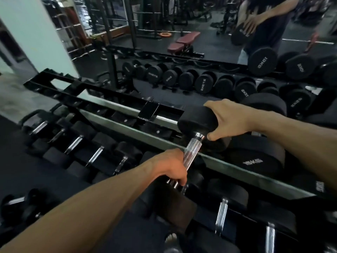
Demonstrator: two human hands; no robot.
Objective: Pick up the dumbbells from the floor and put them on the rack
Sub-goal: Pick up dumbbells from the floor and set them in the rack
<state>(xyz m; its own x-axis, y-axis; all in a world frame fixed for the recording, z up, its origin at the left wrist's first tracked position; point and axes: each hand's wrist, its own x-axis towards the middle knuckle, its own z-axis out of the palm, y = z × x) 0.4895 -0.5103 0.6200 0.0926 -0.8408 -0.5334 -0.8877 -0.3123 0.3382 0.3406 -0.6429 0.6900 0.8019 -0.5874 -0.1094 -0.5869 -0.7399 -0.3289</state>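
The left hand (171, 166) is clenched around the near end of a dumbbell (196, 128), its fingers wrapped over the chrome knurled handle just above the near black head, which sits low in the view at the end of the left forearm. The right hand (228, 120) lies spread over the far head of the same dumbbell, palm on its right side, fingers curved over the top edge and thumb pressed under its near face beside the handle collar; it grasps that head rather than the bar. The dumbbell is tilted, near end low and far end raised, and its far head sits at the level of the top tier of the rack (113, 114), over the metal rail (228, 166) that runs from far left to near right; whether the head already touches the tray cannot be told. Just right of it, another dumbbell with white lettering (255, 157) rests on the same tier, close beside the held one. Below and to the left, the lower tier holds a row of smaller dumbbells (76, 143) with their chrome handles pointing toward the viewer, and more handles show on the near right. The top tier to the left of the held dumbbell shows bare black saddles. Beyond the rack, a mirror (209, 24) reflects rows of black dumbbells, a red bench (184, 42) on the dark floor, and the person's lower body with a hand on a dumbbell head.
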